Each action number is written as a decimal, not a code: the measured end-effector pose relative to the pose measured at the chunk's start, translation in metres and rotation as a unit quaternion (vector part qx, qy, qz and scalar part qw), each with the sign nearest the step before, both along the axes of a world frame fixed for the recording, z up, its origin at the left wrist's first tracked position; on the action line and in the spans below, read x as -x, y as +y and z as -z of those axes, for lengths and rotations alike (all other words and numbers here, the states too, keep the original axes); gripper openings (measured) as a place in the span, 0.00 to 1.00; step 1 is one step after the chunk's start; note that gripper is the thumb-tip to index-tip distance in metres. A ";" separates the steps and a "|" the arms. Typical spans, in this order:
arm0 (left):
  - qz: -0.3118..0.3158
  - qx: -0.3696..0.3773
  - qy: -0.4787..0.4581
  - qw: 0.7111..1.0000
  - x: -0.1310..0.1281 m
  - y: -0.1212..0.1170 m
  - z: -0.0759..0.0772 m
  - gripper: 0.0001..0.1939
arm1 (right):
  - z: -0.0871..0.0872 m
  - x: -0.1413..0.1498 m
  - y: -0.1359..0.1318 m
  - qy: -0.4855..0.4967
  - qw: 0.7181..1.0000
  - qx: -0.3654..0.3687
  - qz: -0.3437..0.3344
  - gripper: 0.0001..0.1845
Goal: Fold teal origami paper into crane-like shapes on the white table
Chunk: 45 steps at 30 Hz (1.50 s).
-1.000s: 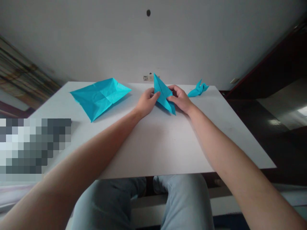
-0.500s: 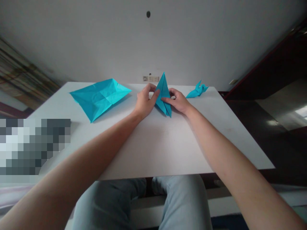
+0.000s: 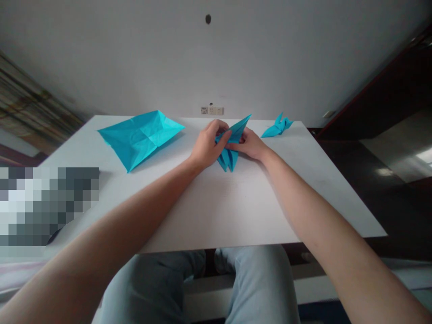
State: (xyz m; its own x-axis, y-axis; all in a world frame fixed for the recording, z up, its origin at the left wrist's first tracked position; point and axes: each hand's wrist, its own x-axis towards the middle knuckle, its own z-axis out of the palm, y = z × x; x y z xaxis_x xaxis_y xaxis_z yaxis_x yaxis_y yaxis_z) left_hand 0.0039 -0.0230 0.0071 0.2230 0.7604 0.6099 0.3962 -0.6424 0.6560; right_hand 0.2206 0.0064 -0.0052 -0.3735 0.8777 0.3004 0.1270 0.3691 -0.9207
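Note:
Between my hands is a folded piece of blue origami paper (image 3: 238, 129), held just above the middle of the white table. One long point slants up to the right, and two narrow points hang toward me. My left hand (image 3: 211, 143) grips its left side, thumb pressed on the front. Closed on the right side is my right hand (image 3: 250, 143), its thumb across the paper's middle; some of its fingers are hidden behind the paper.
The white table (image 3: 216, 211) carries a creased, opened-out blue sheet (image 3: 140, 137) at left and a small folded blue paper figure (image 3: 278, 126) at far right. A pixelated patch (image 3: 40, 207) covers something at the left edge. Wall sockets (image 3: 212, 110) sit behind the table.
The long upper point of the paper has swung down to the right from upright. The two lower points have shifted slightly left and toward me. Both hands keep their hold.

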 end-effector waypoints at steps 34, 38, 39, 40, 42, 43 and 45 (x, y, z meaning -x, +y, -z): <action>-0.001 -0.123 0.074 0.990 0.000 0.000 0.004 0.09 | 0.009 -0.008 -0.003 -0.078 0.994 -0.082 0.000 0.51; -0.005 -0.126 0.090 0.988 0.000 -0.001 0.005 0.08 | 0.005 -0.003 -0.003 -0.072 0.993 -0.089 0.001 0.41; -0.017 -0.124 0.096 0.987 0.001 0.000 0.007 0.08 | 0.003 -0.001 -0.002 -0.065 0.994 -0.090 0.006 0.32; -0.030 -0.122 0.100 0.987 0.002 0.002 0.009 0.08 | 0.002 0.000 0.000 -0.055 0.994 -0.090 0.012 0.25; -0.052 -0.118 0.096 0.987 0.003 0.008 0.017 0.14 | 0.000 0.001 0.004 -0.026 0.996 -0.082 0.025 0.22; -0.058 -0.116 0.088 0.988 0.004 0.012 0.021 0.19 | 0.000 0.001 0.006 -0.010 0.997 -0.074 0.035 0.24; -0.054 -0.106 0.075 0.990 0.005 0.021 0.031 0.31 | -0.001 0.000 0.008 0.014 0.996 -0.062 0.062 0.29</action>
State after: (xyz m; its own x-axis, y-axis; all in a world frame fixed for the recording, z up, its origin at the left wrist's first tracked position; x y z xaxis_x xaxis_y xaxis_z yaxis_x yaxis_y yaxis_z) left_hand -0.0012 -0.0025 -0.0238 0.2480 0.6438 0.7239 0.5523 -0.7079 0.4403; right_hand 0.2203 0.0143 -0.0043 -0.2548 0.8723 0.4174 0.1538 0.4627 -0.8731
